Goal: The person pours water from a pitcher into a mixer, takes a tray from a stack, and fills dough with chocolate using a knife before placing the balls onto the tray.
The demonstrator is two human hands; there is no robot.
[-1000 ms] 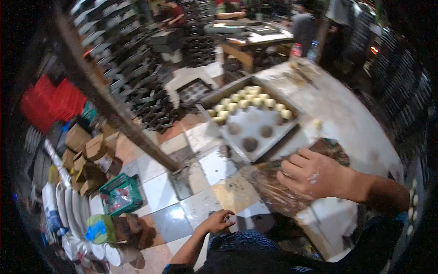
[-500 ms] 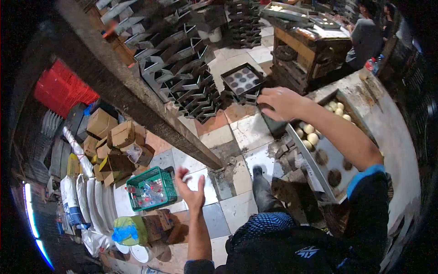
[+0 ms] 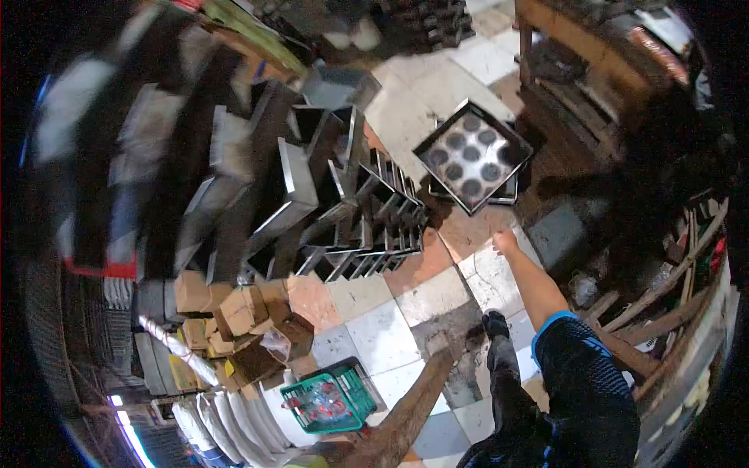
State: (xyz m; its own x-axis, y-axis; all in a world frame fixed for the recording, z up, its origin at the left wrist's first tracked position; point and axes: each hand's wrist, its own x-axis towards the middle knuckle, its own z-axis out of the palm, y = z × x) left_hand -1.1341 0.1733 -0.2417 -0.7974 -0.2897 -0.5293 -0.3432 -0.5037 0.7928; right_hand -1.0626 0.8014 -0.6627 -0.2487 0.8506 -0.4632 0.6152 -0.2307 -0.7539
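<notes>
My right hand is low over the tiled floor, with its fingers loosely curled and nothing visible in them. Just beyond it lies a square dark-rimmed metal tray with round dark patches on its base. That tray rests at an angle on another dark tray, and my hand appears apart from both. My left hand is out of the picture.
Many metal trays are stacked crosswise on the left. A wooden post stands in front of me, near a green basket of bottles. Cardboard boxes lie left, wooden sticks right, and a wooden table stands ahead.
My view has moved closer to the floor trays and stacks. The pan of dough balls has left view, as has my left hand. My right hand has dropped from above that pan.
</notes>
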